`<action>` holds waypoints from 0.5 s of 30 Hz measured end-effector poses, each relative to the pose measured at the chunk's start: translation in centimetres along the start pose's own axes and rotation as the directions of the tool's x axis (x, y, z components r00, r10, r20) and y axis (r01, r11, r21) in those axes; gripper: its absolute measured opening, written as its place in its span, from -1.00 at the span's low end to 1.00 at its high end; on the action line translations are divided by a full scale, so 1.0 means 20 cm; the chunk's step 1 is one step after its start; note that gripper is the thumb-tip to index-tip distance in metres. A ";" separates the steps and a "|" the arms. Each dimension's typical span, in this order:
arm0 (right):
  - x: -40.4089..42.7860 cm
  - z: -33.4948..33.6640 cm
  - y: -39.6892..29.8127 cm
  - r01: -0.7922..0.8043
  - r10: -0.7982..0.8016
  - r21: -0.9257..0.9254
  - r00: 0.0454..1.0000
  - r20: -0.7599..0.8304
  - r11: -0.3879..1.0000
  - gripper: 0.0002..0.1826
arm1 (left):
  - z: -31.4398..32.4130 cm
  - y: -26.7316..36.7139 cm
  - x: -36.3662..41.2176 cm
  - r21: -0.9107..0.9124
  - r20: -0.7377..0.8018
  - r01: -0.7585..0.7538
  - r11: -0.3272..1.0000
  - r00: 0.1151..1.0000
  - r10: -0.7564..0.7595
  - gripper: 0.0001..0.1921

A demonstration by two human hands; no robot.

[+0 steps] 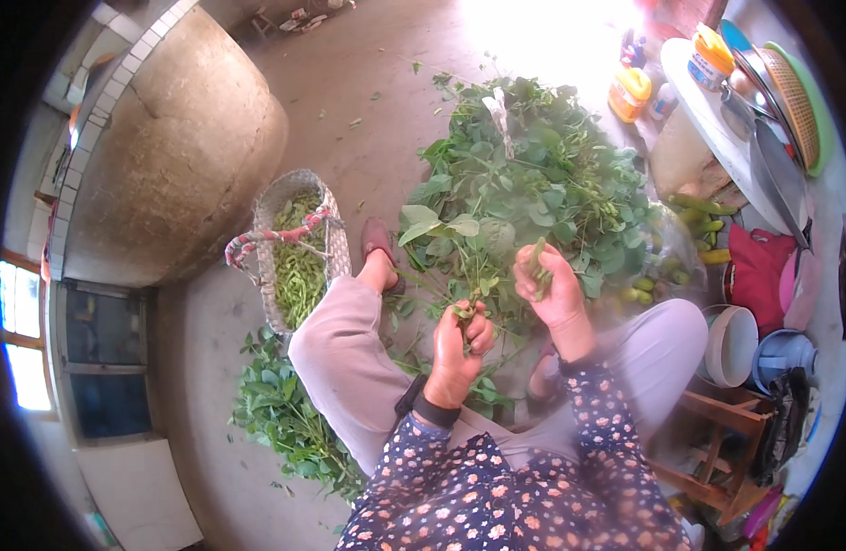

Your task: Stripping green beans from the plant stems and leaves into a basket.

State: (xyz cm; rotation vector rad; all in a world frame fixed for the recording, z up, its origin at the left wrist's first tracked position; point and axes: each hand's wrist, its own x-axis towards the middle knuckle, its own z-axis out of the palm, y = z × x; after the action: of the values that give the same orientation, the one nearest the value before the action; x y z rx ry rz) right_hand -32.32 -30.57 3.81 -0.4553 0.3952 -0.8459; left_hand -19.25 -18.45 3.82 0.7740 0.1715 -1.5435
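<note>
My left hand (459,351) is closed around the stem of a leafy bean plant, just above my lap. To its right, my right hand (550,282) is raised with green bean pods (539,265) between thumb and fingers. Past both hands, a large heap of bean plants (533,158) with broad leaves spreads over the floor. On the left, beside my knee, stands a woven basket (342,237) with a cloth-wrapped handle, and many green pods (300,282) lie inside it. Below the basket is a smaller pile of leafy plants (285,406).
A rounded earthen stove wall (182,138) with a tiled edge rises at the left. To the right are yellow containers (630,93), cucumber-like vegetables (698,206), a red cloth (760,275), pails (731,348) and a wooden stool (733,441). Stray leaves dot the concrete floor (354,89).
</note>
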 end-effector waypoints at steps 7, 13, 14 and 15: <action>-0.01 0.01 0.01 -0.015 0.024 -0.069 0.992 0.120 0.997 -0.83 | -0.03 0.00 0.02 -0.013 0.023 0.000 1.000 1.000 0.000 -0.76; -0.04 0.13 0.01 -0.098 0.115 -0.446 0.993 0.011 0.890 -0.87 | -0.02 -0.01 0.02 0.056 -0.082 -0.042 0.998 0.996 0.046 -0.73; -0.05 0.15 0.03 -0.110 0.149 -0.632 0.989 0.008 0.767 -0.85 | -0.01 -0.01 0.02 0.102 -0.108 -0.065 0.993 0.991 0.076 -0.74; -0.06 0.17 0.03 -0.113 0.179 -0.787 0.984 -0.004 0.607 -0.83 | -0.01 -0.01 0.02 0.150 -0.133 -0.085 0.985 0.986 0.105 -0.75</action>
State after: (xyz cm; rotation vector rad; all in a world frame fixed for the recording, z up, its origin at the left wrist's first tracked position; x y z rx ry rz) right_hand -30.88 -28.56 6.46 -1.2655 0.7294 -0.4429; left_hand -19.39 -18.65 3.45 0.9919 0.1259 -1.4228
